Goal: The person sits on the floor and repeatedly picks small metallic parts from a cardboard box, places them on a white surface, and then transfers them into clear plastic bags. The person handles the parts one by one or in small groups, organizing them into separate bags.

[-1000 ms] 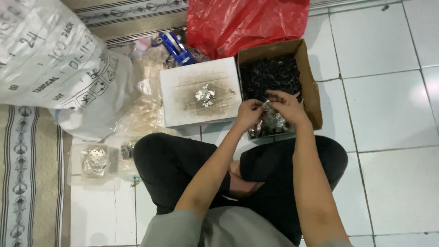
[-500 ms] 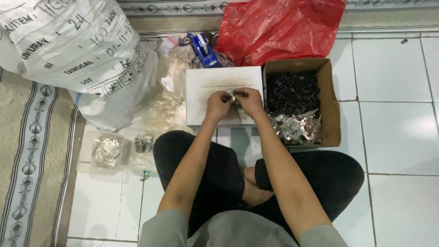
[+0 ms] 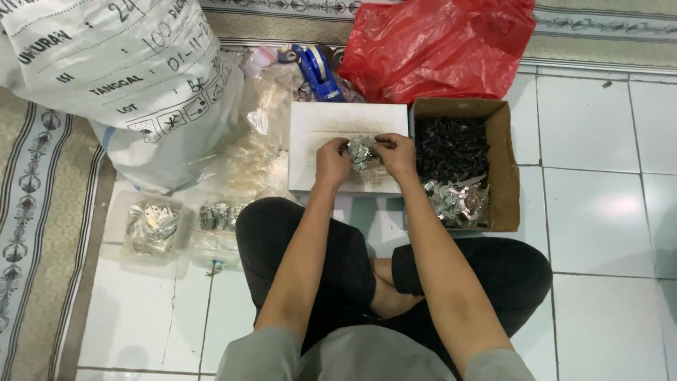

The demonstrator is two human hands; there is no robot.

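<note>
I sit cross-legged on a tiled floor. My left hand (image 3: 332,161) and my right hand (image 3: 395,153) meet over a white box lid (image 3: 315,134), both pinching a small bunch of shiny silver metal pieces (image 3: 360,150). Right of my hands stands an open brown cardboard box (image 3: 498,164) with small black parts (image 3: 451,147) at the back and more silver pieces (image 3: 457,202) at the front.
A large white printed sack (image 3: 134,77) lies at the upper left and a red plastic bag (image 3: 437,46) behind the boxes. A blue tape dispenser (image 3: 317,70), clear plastic bags (image 3: 257,152), a clear container of silver pieces (image 3: 149,226) and a patterned rug (image 3: 35,233) lie to the left.
My hands moved from the front of the cardboard box to over the white lid, carrying silver pieces. The view shifted so the boxes now sit lower in the frame.
</note>
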